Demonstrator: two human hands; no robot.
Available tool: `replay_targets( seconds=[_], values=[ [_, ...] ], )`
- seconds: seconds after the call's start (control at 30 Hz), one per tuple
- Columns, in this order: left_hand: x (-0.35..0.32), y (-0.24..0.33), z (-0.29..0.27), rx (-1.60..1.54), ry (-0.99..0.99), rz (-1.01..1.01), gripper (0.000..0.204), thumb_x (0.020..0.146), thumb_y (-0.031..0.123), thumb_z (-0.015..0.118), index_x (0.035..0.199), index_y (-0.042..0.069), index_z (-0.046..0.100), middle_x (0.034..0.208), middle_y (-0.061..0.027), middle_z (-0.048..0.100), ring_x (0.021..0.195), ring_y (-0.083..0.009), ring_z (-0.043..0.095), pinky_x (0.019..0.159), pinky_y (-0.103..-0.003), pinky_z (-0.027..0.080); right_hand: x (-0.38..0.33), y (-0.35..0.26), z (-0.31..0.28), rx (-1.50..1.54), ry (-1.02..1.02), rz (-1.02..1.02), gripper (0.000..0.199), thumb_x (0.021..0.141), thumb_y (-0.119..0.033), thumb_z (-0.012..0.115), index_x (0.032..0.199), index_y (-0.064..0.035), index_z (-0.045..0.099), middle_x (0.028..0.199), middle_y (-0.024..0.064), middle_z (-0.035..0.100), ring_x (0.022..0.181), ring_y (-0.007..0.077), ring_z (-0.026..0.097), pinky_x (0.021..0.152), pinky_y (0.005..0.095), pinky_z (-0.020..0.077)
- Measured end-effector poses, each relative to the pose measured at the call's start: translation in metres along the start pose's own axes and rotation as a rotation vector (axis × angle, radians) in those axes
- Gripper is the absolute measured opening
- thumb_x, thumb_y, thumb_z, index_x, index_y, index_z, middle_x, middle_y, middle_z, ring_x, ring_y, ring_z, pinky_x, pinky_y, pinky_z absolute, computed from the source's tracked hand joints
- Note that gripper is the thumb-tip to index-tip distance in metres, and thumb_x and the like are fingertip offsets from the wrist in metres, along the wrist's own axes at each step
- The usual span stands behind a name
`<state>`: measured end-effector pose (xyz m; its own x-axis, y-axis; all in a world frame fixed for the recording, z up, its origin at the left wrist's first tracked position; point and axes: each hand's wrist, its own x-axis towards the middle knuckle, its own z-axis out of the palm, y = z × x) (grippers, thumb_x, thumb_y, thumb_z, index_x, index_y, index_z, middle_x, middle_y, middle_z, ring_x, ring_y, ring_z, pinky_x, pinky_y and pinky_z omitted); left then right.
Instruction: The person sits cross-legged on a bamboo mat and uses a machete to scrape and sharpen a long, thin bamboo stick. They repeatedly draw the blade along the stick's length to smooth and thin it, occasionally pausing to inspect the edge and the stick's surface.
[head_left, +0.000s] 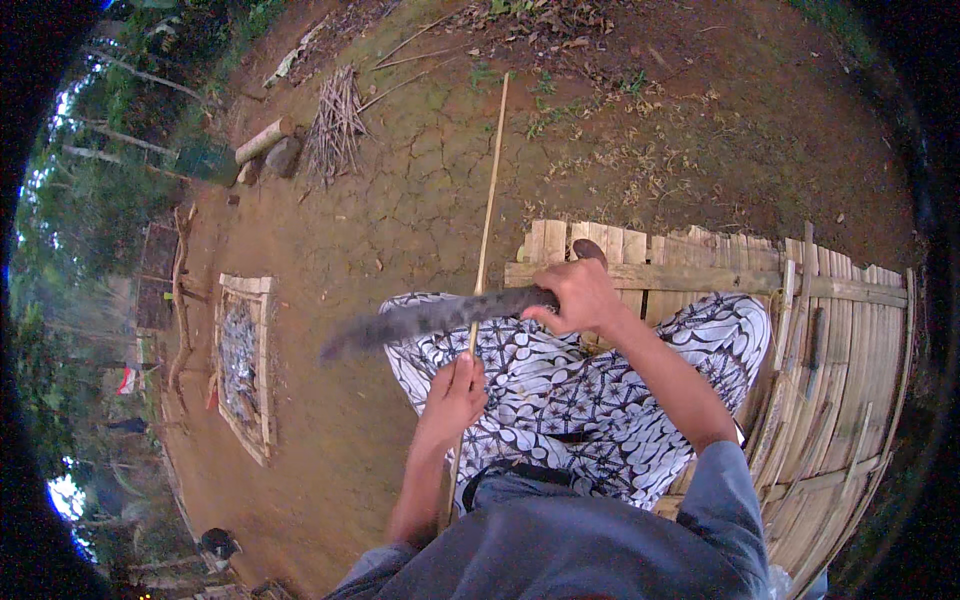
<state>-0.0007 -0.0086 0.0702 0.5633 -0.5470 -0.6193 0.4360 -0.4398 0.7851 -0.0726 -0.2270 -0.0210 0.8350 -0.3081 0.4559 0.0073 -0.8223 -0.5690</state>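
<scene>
My right hand point(580, 295) is closed round the handle of a machete, whose brown butt end sticks out above the fist. The dark machete blade point(425, 318) points left, smeared by motion toward its tip, and crosses a long thin bamboo strip point(490, 210). My left hand point(457, 398) grips that strip just below the blade, thumb pointing up along it. From my lap the strip runs away over the ground, its lower end passing under my left forearm. Both hands are above my black-and-white patterned trousers point(540, 395).
I sit on a bamboo slat platform point(850, 370), with loose strips and a dark long blade-like tool point(815, 338) on my right. A framed bed of grey debris point(240, 360) lies on the earth at left. Farther off are a stick bundle point(338, 125), a log point(264, 140) and a stone point(284, 157).
</scene>
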Motion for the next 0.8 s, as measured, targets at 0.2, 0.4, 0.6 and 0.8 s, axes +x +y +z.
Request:
replay_targets(
  seconds=[0.2, 0.4, 0.6, 0.8],
  values=[
    [-0.009, -0.031, -0.018, 0.206, 0.071, 0.151, 0.04, 0.098, 0.031, 0.033, 0.066, 0.008, 0.039, 0.054, 0.0041, 0.033, 0.046, -0.005, 0.033, 0.041, -0.024, 0.028, 0.014, 0.044, 0.012, 0.068, -0.037, 0.366, 0.059, 0.076, -0.06, 0.051, 0.078, -0.0027, 0.065, 0.066, 0.0213, 0.061, 0.061, 0.0376, 0.06, 0.057, 0.044, 0.0489],
    [-0.007, -0.025, -0.019, 0.335, 0.127, 0.297, 0.041, 0.098, 0.03, 0.034, 0.069, 0.004, 0.044, 0.056, 0.0023, 0.037, 0.049, -0.0059, 0.037, 0.044, -0.025, 0.031, 0.004, 0.003, 0.011, 0.214, -0.058, 0.216, 0.057, 0.077, -0.059, 0.051, 0.084, -0.0047, 0.067, 0.07, 0.0206, 0.063, 0.065, 0.038, 0.061, 0.063, 0.0445, 0.049],
    [-0.008, -0.025, -0.025, 0.432, 0.229, 0.368, 0.04, 0.096, 0.033, 0.037, 0.069, 0.005, 0.046, 0.056, 0.0026, 0.041, 0.05, -0.0058, 0.04, 0.045, -0.026, 0.033, 0.005, 0.012, -0.001, 0.037, -0.013, 0.075, 0.043, 0.076, -0.044, 0.058, 0.079, -0.0012, 0.065, 0.059, 0.0192, 0.057, 0.06, 0.0375, 0.058, 0.059, 0.0437, 0.0466],
    [-0.019, -0.013, -0.026, 0.177, 0.154, 0.243, 0.035, 0.097, 0.036, 0.039, 0.073, 0.011, 0.043, 0.053, 0.0069, 0.032, 0.042, -0.004, 0.029, 0.036, -0.021, 0.022, 0.014, 0.021, 0.004, 0.037, -0.08, 0.323, 0.049, 0.077, -0.05, 0.053, 0.078, -0.0024, 0.066, 0.059, 0.0199, 0.057, 0.06, 0.0369, 0.059, 0.058, 0.0441, 0.0466]
  ],
)
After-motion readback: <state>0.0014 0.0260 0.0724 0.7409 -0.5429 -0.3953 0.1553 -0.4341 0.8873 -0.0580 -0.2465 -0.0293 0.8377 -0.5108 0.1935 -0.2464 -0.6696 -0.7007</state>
